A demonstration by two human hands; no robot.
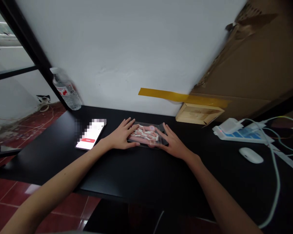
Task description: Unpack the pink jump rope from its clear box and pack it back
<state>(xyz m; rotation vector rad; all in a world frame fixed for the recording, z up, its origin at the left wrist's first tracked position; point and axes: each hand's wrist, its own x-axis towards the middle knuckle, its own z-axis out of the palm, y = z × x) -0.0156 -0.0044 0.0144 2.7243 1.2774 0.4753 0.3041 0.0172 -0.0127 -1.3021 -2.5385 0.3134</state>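
both left hand point(122, 136) and right hand point(175, 145) rest unclenched against the packet point(146, 134) lying crosswise.

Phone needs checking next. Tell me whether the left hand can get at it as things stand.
Probably yes. The left hand lies flat on the clear packet, and the phone sits just beside it on the black table, with nothing between them.
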